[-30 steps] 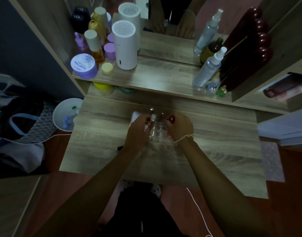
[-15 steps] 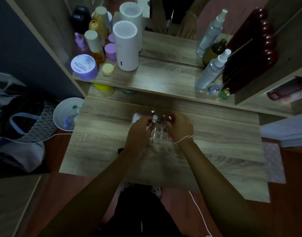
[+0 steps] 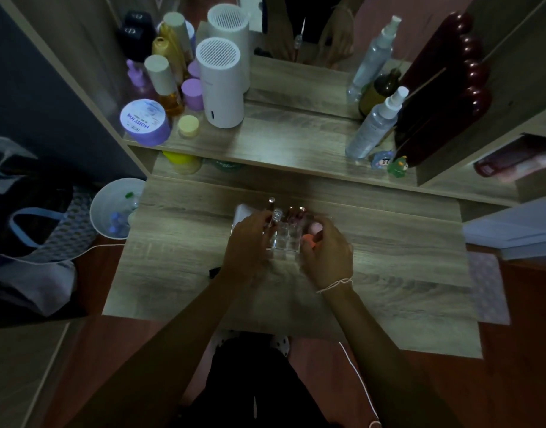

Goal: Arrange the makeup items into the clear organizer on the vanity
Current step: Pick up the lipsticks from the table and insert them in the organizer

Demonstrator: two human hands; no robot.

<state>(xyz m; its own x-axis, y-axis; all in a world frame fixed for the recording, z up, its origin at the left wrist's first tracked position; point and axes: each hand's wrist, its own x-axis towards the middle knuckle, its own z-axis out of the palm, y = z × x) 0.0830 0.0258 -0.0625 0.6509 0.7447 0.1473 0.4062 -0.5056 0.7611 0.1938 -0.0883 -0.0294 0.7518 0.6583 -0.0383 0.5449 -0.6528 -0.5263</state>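
The clear organizer [image 3: 283, 240] sits mid-surface [image 3: 389, 273], with several slim makeup items [image 3: 291, 213] standing upright in its far cells. The left hand [image 3: 248, 242] curls against its left side; the right hand [image 3: 327, 254] pinches a pink sponge [image 3: 315, 227] at its right edge. A white case [image 3: 241, 214] lies just behind the left hand.

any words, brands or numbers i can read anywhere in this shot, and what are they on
"MOIST HYA" on the lid of the purple jar, printed upside down from this view; the smaller print beneath it is too blurred to read.
Black boxes at the back left carry a pale logo, too small to read.
The small blue figurine shows dark marks, unreadable.
Nothing legible on the clear organizer.
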